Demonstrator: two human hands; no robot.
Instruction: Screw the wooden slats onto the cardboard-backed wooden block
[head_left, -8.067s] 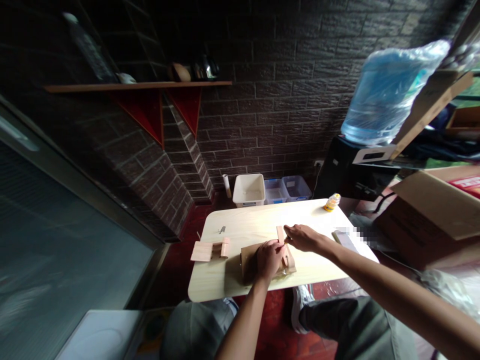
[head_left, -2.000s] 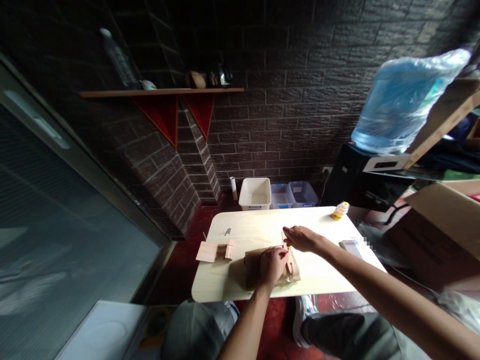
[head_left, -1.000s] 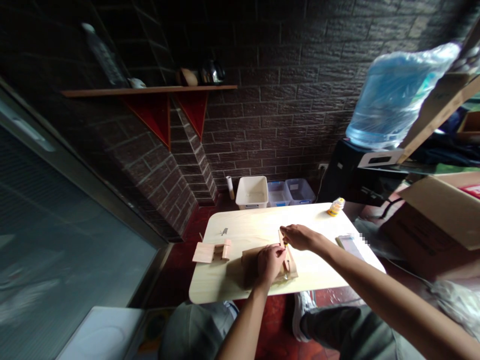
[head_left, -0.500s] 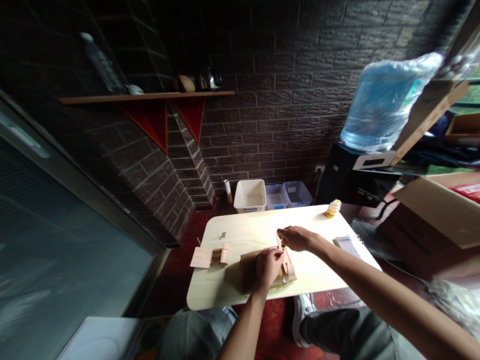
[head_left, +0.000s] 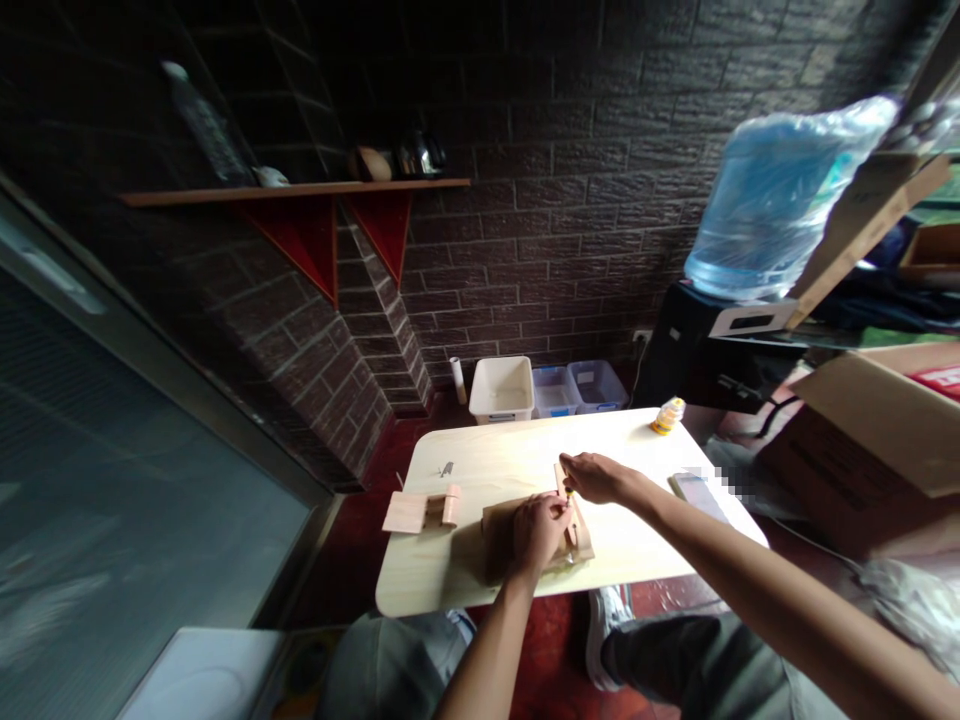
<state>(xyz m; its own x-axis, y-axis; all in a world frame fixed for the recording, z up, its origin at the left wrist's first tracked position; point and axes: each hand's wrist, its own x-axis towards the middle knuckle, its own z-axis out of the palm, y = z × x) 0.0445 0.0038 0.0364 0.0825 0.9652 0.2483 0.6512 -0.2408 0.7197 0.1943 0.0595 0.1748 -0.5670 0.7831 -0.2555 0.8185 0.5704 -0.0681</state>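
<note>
One pale wooden piece (head_left: 559,476) runs along the right side of a brown block (head_left: 498,530) at the lower centre of the frame, though fingers hide where the two meet. Above it, the right hand (head_left: 600,478) is closed around a small tool (head_left: 569,492) with a yellow part, mostly covered. The left hand (head_left: 538,528) rests on the block, its fingertips by the tool's lower end; whether they pinch anything cannot be told. The work looks partway: a wooden assembly (head_left: 406,512), farther left on the bench (head_left: 487,448), seems already joined, while the piece under the hands appears unfinished, how much remains being unclear. Toward the bench's upper right corner stands a yellow-based bottle (head_left: 667,416); below that lies a flat, phone-like object (head_left: 699,497).
</note>
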